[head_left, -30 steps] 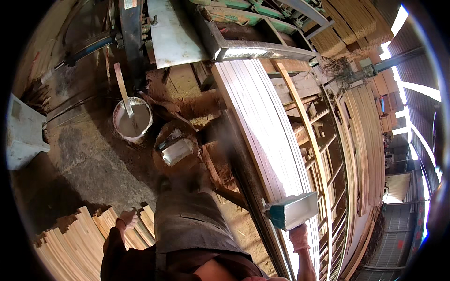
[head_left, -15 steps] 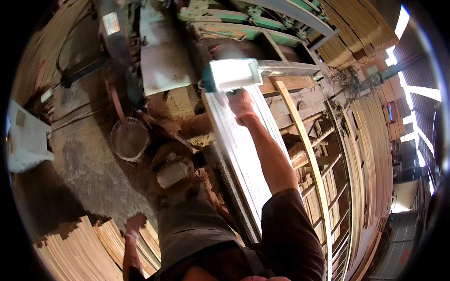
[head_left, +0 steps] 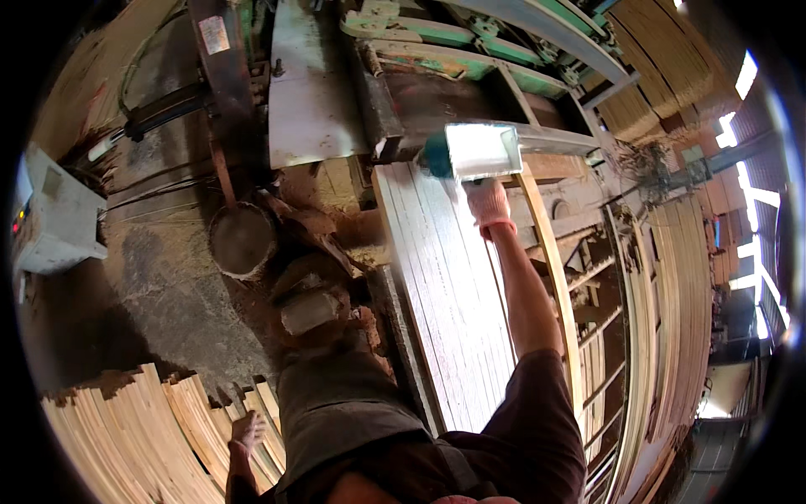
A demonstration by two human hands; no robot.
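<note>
the pale boards [head_left: 445, 286] lie edge to edge as a long slab, thin dark seams running lengthwise, their middle bleached by glare. at their far end is a teal-sided box [head_left: 485, 153], rectangular, with a smooth white inside; whether it touches them, i cannot tell. the right hand [head_left: 490, 206], in a pinkish knitted glove, grips it from the near side, fingers mostly hidden by it. well left of the boards, the left hand [head_left: 248, 431] is loosely curled over rough-ended timber strips [head_left: 126, 437]; i cannot tell whether it pinches anything.

also left of the boards are a round bucket [head_left: 243, 239] with a crusted rim, its contents too dark to read, a wooden stick [head_left: 221, 172] leaning in it, and a blocky pale object [head_left: 311, 312], half lost in shadow. beyond the boards stands a green-painted metal frame [head_left: 428, 38], cut off above. farther left, a post bears a whitish rectangular label [head_left: 214, 34], its print too small to read.
</note>
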